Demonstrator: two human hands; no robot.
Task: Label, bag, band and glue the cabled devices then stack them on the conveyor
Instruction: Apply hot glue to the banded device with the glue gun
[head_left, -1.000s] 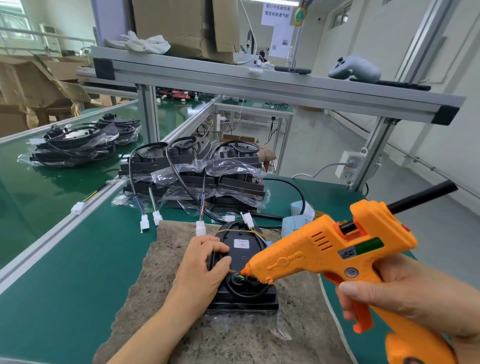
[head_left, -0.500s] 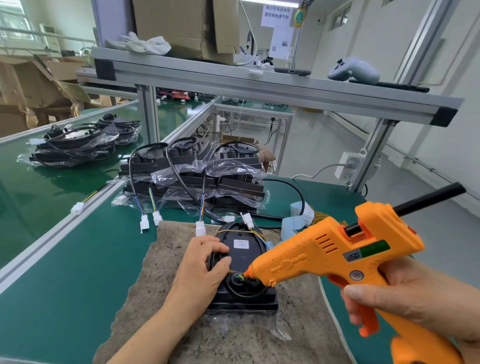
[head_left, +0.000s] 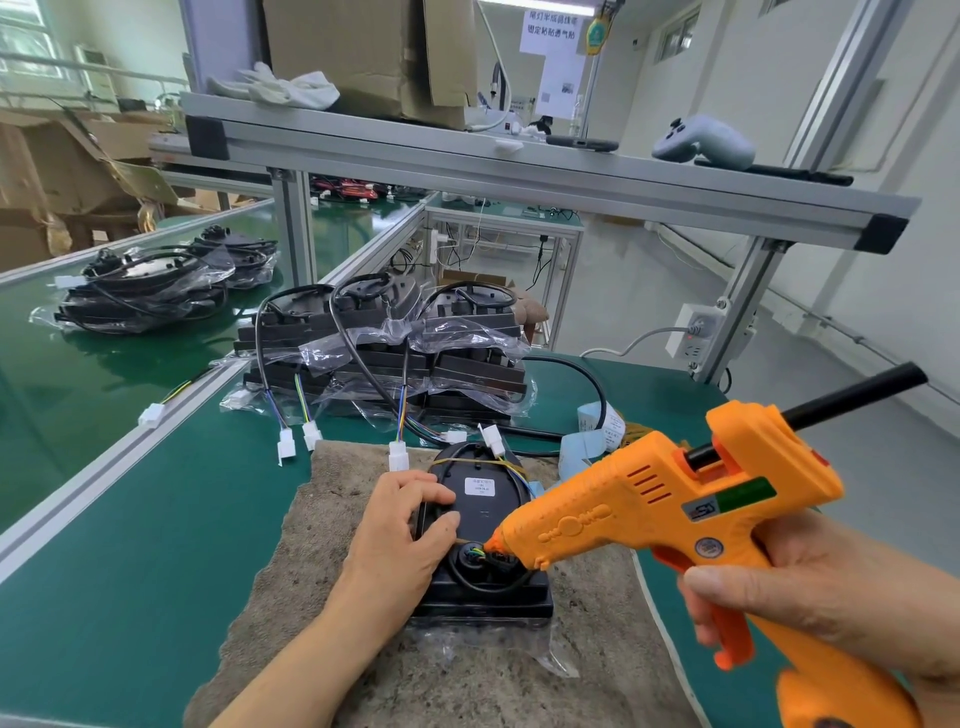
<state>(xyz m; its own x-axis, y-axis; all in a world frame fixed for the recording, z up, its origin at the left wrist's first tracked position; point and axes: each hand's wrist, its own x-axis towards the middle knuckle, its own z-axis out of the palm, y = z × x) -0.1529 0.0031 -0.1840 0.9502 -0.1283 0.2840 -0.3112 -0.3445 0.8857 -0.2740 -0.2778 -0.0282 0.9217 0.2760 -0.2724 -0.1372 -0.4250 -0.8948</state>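
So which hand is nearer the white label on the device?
Left. The left hand holds the device just left of the white label; the right hand grips the glue gun, off to its right.

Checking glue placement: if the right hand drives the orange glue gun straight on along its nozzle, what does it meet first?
The round cable socket on the black plastic device, right at the orange glue gun's nozzle tip; the left hand's thumb lies close behind. Depth unclear.
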